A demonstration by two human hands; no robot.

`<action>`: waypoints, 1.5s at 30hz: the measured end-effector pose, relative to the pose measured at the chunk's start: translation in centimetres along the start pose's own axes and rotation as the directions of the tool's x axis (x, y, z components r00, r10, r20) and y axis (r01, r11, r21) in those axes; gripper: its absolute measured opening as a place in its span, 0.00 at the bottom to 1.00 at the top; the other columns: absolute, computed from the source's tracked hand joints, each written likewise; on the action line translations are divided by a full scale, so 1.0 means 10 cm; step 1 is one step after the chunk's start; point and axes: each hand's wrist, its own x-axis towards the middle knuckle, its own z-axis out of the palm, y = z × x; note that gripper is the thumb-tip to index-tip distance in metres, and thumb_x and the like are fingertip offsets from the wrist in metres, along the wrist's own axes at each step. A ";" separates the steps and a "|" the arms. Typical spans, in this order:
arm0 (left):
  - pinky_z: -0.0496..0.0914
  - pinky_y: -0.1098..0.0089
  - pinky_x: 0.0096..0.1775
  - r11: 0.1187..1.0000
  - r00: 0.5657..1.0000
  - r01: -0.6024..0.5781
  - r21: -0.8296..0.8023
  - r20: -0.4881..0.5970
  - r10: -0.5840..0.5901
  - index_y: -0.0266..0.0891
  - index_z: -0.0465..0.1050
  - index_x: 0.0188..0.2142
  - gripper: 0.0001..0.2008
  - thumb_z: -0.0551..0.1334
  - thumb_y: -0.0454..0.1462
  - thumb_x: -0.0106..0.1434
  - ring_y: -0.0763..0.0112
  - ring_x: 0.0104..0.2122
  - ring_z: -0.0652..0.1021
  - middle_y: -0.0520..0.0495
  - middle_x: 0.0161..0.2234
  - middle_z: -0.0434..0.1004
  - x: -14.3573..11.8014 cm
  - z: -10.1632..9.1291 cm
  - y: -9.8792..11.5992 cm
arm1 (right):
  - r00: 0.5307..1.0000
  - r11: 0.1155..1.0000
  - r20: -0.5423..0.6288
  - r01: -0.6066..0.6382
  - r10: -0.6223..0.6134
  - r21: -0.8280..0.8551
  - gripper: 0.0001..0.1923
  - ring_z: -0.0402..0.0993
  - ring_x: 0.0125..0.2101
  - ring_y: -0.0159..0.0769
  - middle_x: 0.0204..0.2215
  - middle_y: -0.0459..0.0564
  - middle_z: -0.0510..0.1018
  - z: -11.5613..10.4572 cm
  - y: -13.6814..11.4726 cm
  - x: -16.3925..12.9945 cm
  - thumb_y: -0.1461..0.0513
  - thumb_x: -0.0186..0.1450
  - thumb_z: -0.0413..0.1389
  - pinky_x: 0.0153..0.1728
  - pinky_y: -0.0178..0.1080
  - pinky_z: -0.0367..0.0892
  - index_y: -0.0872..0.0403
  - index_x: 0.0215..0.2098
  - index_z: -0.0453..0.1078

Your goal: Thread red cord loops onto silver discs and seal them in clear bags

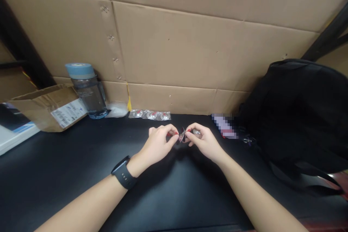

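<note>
No text can be read anywhere in the view. The white label (68, 113) on the brown paper bag (45, 107) carries a barcode and lines of print, but they are too small and blurred to make out.

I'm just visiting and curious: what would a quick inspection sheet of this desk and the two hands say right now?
Surface: black tabletop, matt, bare in front of the arms.
Things in hand: a small clear packet with red parts, pinched between both hands; too small to tell more.
Clutter: row of similar small packets by the back wall; water bottle with blue lid, upright; torn brown paper bag with a label; black backpack at right.
Hands: left hand and right hand meet above the table, fingertips closed on the packet; a black watch on the left wrist.
Cables: nothing seen.
Surroundings: cardboard wall behind the table.
</note>
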 end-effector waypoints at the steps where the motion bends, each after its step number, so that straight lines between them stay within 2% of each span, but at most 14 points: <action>1: 0.67 0.63 0.45 0.999 1.000 0.014 -0.036 -0.017 -0.015 0.45 0.75 0.37 0.05 0.60 0.39 0.68 0.64 0.40 0.80 0.52 0.38 0.83 0.00 0.01 0.01 | 1.000 1.000 0.007 0.001 -0.001 0.028 0.15 0.83 0.36 0.41 0.34 0.49 0.80 0.01 0.00 0.00 0.51 0.66 0.61 0.32 0.39 0.75 0.53 0.40 0.69; 5: 0.69 0.64 0.46 0.992 0.998 0.044 -0.117 -0.044 -0.049 0.45 0.75 0.38 0.04 0.61 0.39 0.68 0.65 0.40 0.81 0.53 0.37 0.83 -0.01 0.03 0.01 | 0.999 0.990 0.036 0.014 -0.019 0.141 0.14 0.82 0.37 0.38 0.43 0.51 0.78 0.09 -0.02 -0.02 0.52 0.65 0.63 0.37 0.40 0.77 0.53 0.40 0.70; 10: 0.70 0.63 0.46 0.994 0.998 0.038 -0.103 -0.041 -0.043 0.46 0.76 0.38 0.05 0.61 0.39 0.68 0.65 0.40 0.82 0.53 0.37 0.84 -0.01 0.05 -0.02 | 1.000 0.975 0.013 -0.002 0.000 0.222 0.14 0.81 0.36 0.35 0.47 0.50 0.76 0.15 -0.02 -0.04 0.54 0.62 0.66 0.38 0.39 0.76 0.53 0.38 0.71; 19: 0.65 0.61 0.49 0.998 0.998 0.059 0.017 -0.033 -0.059 0.46 0.77 0.37 0.06 0.61 0.40 0.67 0.65 0.42 0.80 0.55 0.37 0.84 0.02 0.00 0.02 | 0.997 0.953 0.052 -0.066 0.053 0.296 0.20 0.81 0.36 0.34 0.49 0.50 0.75 0.15 0.02 -0.03 0.56 0.64 0.65 0.37 0.38 0.75 0.46 0.54 0.71; 22: 0.62 0.60 0.51 0.995 0.997 0.071 0.064 -0.039 -0.069 0.47 0.78 0.35 0.07 0.61 0.41 0.67 0.64 0.43 0.79 0.55 0.38 0.84 0.02 -0.03 0.02 | 0.997 0.950 0.054 -0.065 0.051 0.305 0.20 0.80 0.37 0.35 0.48 0.50 0.75 0.15 0.03 -0.03 0.56 0.64 0.65 0.37 0.38 0.74 0.47 0.54 0.74; 24: 0.61 0.60 0.51 0.995 0.997 0.065 0.072 -0.033 -0.063 0.47 0.79 0.35 0.07 0.61 0.42 0.67 0.64 0.44 0.79 0.56 0.38 0.84 0.01 -0.02 0.02 | 0.998 0.952 0.054 -0.058 0.044 0.301 0.23 0.80 0.37 0.36 0.47 0.50 0.76 0.15 0.03 -0.03 0.58 0.61 0.68 0.38 0.38 0.74 0.47 0.54 0.74; 27: 0.61 0.60 0.52 0.996 1.000 0.024 0.080 -0.002 -0.024 0.48 0.79 0.36 0.08 0.61 0.44 0.68 0.65 0.44 0.78 0.56 0.40 0.84 0.02 -0.01 0.01 | 0.998 0.961 0.053 -0.057 0.044 0.272 0.29 0.80 0.38 0.37 0.46 0.49 0.76 0.15 0.04 -0.03 0.60 0.55 0.72 0.42 0.41 0.74 0.47 0.54 0.74; 29: 0.62 0.61 0.52 0.994 1.000 -0.012 0.113 -0.003 0.012 0.49 0.79 0.38 0.09 0.61 0.46 0.68 0.64 0.44 0.78 0.55 0.41 0.84 0.06 -0.07 -0.04 | 0.998 0.968 0.037 -0.060 0.052 0.246 0.29 0.79 0.38 0.37 0.47 0.49 0.76 0.14 0.03 -0.03 0.59 0.54 0.72 0.42 0.42 0.74 0.47 0.53 0.75; 32: 0.64 0.61 0.53 0.956 0.996 -0.002 0.294 -0.089 0.030 0.47 0.79 0.41 0.13 0.58 0.48 0.69 0.61 0.47 0.78 0.50 0.44 0.83 0.15 -0.37 -0.29 | 0.997 0.975 0.002 -0.075 0.077 0.210 0.28 0.79 0.36 0.35 0.49 0.49 0.75 0.10 0.01 -0.03 0.58 0.55 0.72 0.40 0.41 0.74 0.46 0.54 0.75; 35: 0.68 0.61 0.47 0.798 0.986 0.156 0.581 -0.135 -0.095 0.42 0.80 0.44 0.14 0.59 0.44 0.68 0.56 0.45 0.80 0.43 0.44 0.84 0.17 -0.85 -0.76 | 0.996 0.980 -0.033 -0.078 0.086 0.180 0.29 0.77 0.35 0.33 0.48 0.49 0.75 0.02 0.00 -0.01 0.58 0.55 0.71 0.38 0.39 0.72 0.46 0.54 0.74; 37: 0.70 0.63 0.45 0.685 0.947 0.322 0.654 -0.237 -0.219 0.43 0.81 0.45 0.13 0.60 0.40 0.65 0.54 0.46 0.80 0.43 0.44 0.84 0.11 -1.15 -1.11 | 0.996 0.983 -0.051 -0.062 0.072 0.171 0.29 0.77 0.35 0.33 0.48 0.50 0.74 -0.03 0.00 0.00 0.57 0.56 0.71 0.36 0.38 0.72 0.46 0.55 0.74; 39: 0.70 0.65 0.43 0.620 0.873 0.487 0.615 -0.365 -0.324 0.44 0.81 0.47 0.15 0.62 0.40 0.62 0.54 0.45 0.81 0.45 0.43 0.84 0.03 -1.36 -1.41 | 0.997 0.985 -0.056 -0.048 0.058 0.164 0.29 0.76 0.35 0.33 0.48 0.50 0.74 -0.06 0.01 0.01 0.57 0.55 0.71 0.36 0.38 0.71 0.47 0.55 0.74; 41: 0.71 0.65 0.43 0.593 0.848 0.530 0.606 -0.379 -0.371 0.44 0.82 0.47 0.15 0.63 0.42 0.61 0.53 0.45 0.81 0.45 0.43 0.84 -0.03 -1.43 -1.59 | 0.997 0.987 -0.046 -0.049 0.057 0.155 0.30 0.76 0.35 0.33 0.49 0.51 0.74 -0.08 0.01 0.01 0.57 0.55 0.71 0.36 0.38 0.71 0.48 0.55 0.73; 45: 0.71 0.62 0.43 0.536 0.873 0.488 0.689 -0.382 -0.303 0.46 0.83 0.46 0.16 0.60 0.43 0.63 0.50 0.46 0.79 0.41 0.47 0.82 -0.04 -1.38 -1.71 | 0.998 0.987 -0.015 -0.061 0.064 0.146 0.29 0.75 0.35 0.32 0.50 0.51 0.74 -0.07 -0.01 0.00 0.57 0.55 0.71 0.37 0.38 0.72 0.47 0.55 0.74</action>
